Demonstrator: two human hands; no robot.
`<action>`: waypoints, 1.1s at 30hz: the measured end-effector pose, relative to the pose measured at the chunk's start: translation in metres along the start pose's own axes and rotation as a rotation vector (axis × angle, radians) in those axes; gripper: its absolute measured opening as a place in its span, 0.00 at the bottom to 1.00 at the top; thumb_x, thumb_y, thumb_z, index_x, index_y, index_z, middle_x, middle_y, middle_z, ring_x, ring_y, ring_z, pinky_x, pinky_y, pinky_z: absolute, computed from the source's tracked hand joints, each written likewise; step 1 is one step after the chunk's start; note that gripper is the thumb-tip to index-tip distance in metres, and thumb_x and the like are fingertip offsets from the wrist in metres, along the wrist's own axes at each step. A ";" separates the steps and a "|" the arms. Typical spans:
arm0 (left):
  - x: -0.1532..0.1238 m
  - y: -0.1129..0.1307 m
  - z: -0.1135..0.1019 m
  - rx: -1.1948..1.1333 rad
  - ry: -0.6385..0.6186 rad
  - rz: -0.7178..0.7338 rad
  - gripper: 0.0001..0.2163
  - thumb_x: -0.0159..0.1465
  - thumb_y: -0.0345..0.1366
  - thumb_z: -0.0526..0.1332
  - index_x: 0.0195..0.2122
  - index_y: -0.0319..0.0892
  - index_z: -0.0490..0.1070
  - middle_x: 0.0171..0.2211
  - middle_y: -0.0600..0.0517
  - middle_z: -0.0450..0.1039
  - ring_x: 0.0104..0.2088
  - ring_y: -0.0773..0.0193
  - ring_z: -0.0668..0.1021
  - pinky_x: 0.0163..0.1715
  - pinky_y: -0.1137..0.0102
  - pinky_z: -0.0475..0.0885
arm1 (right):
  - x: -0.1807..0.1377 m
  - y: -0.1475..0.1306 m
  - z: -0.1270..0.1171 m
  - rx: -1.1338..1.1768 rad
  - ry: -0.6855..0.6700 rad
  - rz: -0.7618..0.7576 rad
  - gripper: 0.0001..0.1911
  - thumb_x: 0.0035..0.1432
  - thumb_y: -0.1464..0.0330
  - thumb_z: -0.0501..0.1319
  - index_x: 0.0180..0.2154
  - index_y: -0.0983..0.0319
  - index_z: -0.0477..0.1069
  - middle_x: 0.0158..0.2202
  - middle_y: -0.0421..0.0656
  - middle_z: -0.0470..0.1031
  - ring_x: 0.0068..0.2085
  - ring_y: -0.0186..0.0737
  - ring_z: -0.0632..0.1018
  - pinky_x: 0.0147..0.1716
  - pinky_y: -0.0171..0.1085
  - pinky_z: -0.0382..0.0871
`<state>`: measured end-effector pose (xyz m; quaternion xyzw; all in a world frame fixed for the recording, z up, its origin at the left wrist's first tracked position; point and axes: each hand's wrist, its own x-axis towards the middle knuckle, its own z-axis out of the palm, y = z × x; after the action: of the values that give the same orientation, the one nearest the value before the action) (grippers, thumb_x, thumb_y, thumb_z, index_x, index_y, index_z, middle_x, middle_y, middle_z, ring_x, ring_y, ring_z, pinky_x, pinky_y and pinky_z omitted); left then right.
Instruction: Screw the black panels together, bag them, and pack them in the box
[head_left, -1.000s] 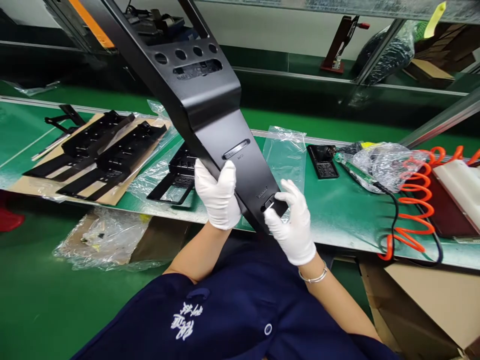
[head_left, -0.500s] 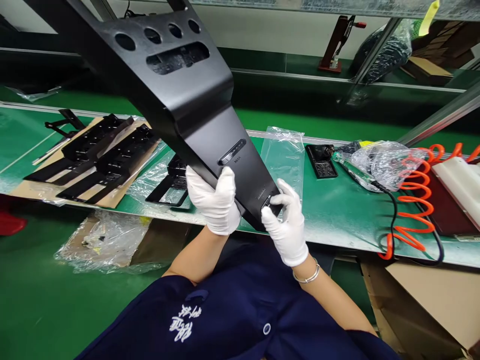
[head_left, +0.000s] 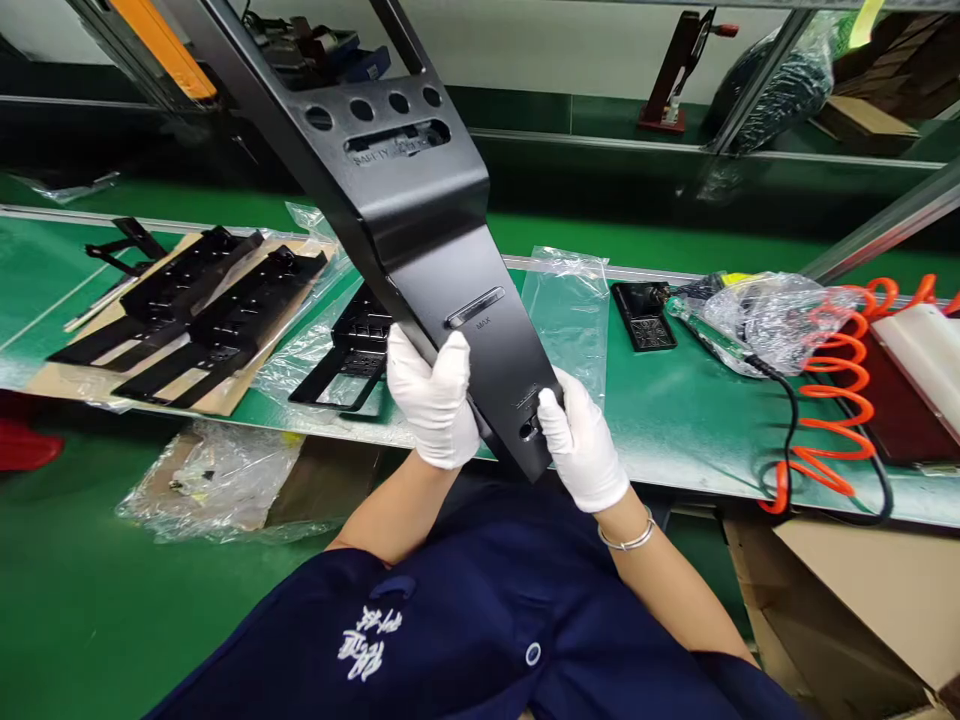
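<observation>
Lighting: bright, even, from overhead. Soft sheen on the black panel (head_left: 442,270); glare on plastic bags (head_left: 566,310). Focus sharp; edges bowed.

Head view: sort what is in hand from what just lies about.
In hand:
- long black panel
- left hand, gripping it
- right hand, gripping its lower end

Lying about:
- black frames
- clear bag
- orange coiled hose
- cardboard box

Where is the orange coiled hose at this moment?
In the head view, the orange coiled hose lies at the right end of the green bench, beside a crumpled plastic bag and right of the right hand.
</observation>
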<state>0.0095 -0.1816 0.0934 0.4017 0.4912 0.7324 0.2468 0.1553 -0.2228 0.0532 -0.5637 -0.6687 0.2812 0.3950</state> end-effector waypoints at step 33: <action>0.019 -0.014 0.011 -0.171 0.117 -0.006 0.19 0.57 0.44 0.72 0.48 0.48 0.75 0.50 0.51 0.79 0.53 0.56 0.81 0.57 0.65 0.76 | 0.002 0.009 0.019 0.253 0.263 -0.088 0.32 0.61 0.46 0.62 0.48 0.70 0.70 0.65 0.46 0.62 0.71 0.33 0.65 0.76 0.41 0.64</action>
<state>0.0075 -0.1556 0.0895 0.3339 0.4417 0.7933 0.2533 0.1435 -0.2181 0.0363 -0.5115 -0.5946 0.2692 0.5589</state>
